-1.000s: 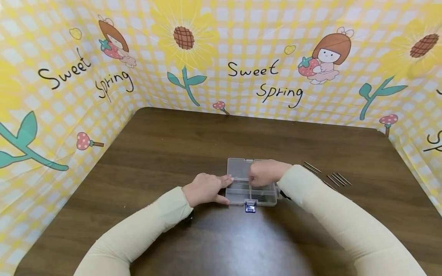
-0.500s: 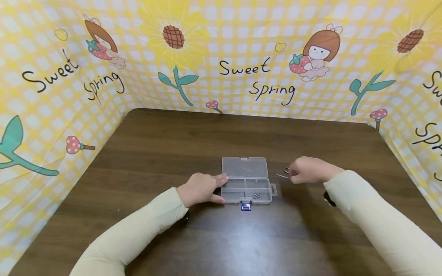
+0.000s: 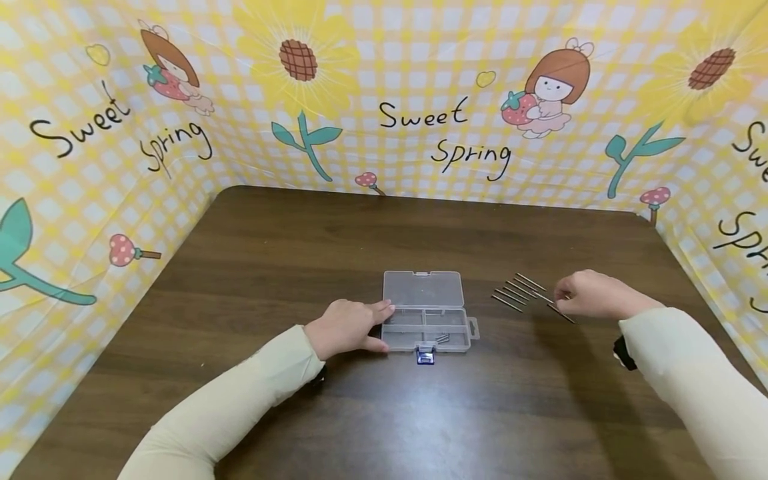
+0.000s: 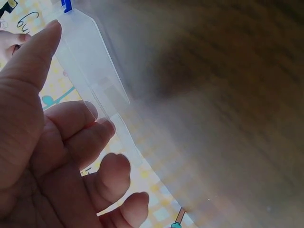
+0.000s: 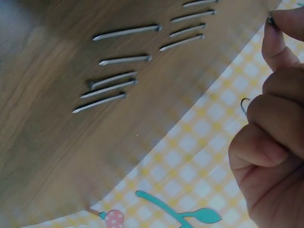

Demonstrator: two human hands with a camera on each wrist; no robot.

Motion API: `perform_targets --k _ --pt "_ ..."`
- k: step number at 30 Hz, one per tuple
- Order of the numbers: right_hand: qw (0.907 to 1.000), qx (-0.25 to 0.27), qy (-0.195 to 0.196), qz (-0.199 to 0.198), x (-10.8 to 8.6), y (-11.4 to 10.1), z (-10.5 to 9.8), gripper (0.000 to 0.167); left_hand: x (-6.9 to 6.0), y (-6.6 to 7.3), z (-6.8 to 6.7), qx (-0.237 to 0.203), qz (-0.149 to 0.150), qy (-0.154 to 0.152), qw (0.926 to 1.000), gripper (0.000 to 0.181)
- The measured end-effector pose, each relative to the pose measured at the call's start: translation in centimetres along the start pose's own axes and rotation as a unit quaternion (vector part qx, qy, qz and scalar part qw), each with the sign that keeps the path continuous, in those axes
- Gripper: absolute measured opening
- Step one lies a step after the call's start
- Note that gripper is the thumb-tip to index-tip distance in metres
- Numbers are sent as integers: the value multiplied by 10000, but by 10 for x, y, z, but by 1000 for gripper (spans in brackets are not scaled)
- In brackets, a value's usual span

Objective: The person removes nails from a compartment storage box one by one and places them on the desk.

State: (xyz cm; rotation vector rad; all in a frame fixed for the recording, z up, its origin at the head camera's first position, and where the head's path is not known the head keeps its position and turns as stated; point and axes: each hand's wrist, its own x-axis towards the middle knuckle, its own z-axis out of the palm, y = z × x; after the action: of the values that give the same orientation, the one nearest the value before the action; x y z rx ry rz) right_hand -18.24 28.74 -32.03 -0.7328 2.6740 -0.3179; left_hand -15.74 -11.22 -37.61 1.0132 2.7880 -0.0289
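Observation:
A clear plastic compartment box [image 3: 423, 289] lies with its lid back on the table, its blue latch [image 3: 425, 357] at the front. Several short nails [image 3: 443, 339] rest in the front right compartment. My left hand [image 3: 347, 328] is at the box's left side, thumb by the front corner and fingertips by the hinge edge. In the left wrist view its fingers look relaxed against the translucent plastic. To the right, my right hand [image 3: 591, 293] pinches with thumb and index finger at a nail's dark head [image 5: 270, 20]; the rest of that nail is hidden. Loose nails [image 5: 127, 32] lie close by.
Several loose nails [image 3: 507, 303] lie in slanted rows between the box and my right hand. The box's hanging tab [image 3: 474, 328] sticks out to the right. A checked, flower-printed cloth [image 3: 420, 80] walls in the brown wooden table [image 3: 312, 233] at the back and sides.
My right hand has left the box and moved right, past the loose nails to the far one. Nails in the front right compartment have come into sight. The left hand stays at the box.

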Motion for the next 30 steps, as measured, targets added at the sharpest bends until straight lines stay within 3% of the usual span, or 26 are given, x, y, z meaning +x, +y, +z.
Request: perform_targets --k 7,18,30 --pt "9997 13 180 174 -6 14 1 11 -2 1 -1 -43 2 5 10000 72" --pt "9993 30 102 366 -8 20 8 13 -1 0 -1 -130 38 111 9998 72" --pt "9990 204 214 344 -2 32 37 13 -2 1 1 -209 -22 66 9998 72"
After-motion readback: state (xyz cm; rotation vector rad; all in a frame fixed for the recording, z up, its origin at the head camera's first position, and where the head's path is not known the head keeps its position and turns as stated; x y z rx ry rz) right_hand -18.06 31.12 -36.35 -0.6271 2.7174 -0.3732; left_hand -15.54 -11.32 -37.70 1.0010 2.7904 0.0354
